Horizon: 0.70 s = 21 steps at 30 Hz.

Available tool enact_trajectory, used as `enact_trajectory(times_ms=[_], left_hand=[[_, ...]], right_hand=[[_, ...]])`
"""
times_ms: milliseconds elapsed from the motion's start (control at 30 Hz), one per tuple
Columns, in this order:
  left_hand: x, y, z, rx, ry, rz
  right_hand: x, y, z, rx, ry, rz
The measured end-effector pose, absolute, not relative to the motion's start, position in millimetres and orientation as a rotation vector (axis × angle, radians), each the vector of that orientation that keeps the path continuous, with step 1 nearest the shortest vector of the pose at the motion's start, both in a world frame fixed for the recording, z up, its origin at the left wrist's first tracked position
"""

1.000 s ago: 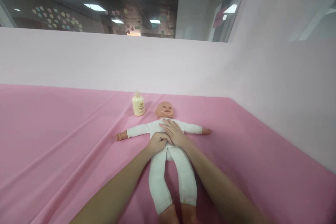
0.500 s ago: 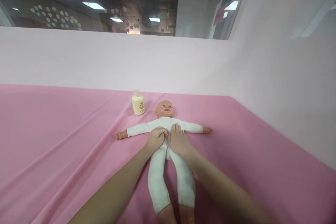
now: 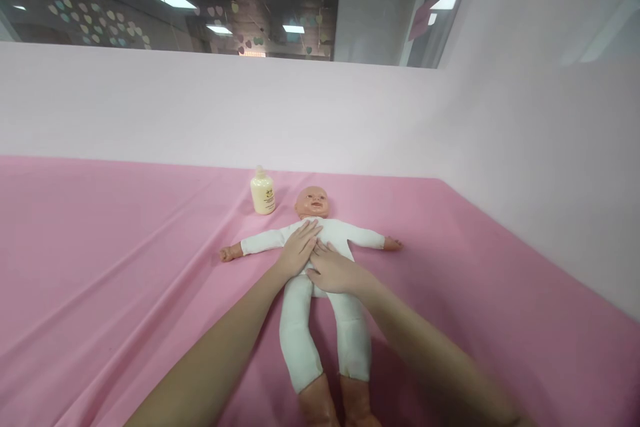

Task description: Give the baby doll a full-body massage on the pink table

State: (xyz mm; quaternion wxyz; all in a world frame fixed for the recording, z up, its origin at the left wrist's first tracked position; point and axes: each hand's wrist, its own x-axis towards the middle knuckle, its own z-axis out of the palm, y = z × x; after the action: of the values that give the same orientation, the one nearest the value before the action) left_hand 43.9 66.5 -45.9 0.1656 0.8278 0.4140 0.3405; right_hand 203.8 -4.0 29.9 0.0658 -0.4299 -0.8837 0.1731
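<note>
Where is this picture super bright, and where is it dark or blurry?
Head view: ceiling lights brightest, glowing white; head view: top right corner dark, shadow between the legs of the baby doll; head view: tiny print on the pale yellow bottle too blurry to read, right forearm soft-edged toward the bottom right.

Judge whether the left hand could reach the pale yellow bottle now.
Probably yes: the left hand rests on the doll, and nothing tall stands between it and the bottle, just the doll's outstretched arm.
</note>
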Motion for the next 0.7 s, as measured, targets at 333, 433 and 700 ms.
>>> enact_trajectory(times_ms=[333,433,700], left_hand=[[34.2,78.7,-54.4,2.269,1.243,1.003],[34.5,80.5,-57.0,2.256,1.266,1.022],[34.4,80.7,-63.0,2.075,1.444,1.135]], right_hand=[[230.7,32.0,27.6,-0.737,-2.507,1.183],[236.0,34.9,30.5,-0.688,-2.374,1.411],[236.8,45.7,2.2,-0.755,-1.814,1.514]])
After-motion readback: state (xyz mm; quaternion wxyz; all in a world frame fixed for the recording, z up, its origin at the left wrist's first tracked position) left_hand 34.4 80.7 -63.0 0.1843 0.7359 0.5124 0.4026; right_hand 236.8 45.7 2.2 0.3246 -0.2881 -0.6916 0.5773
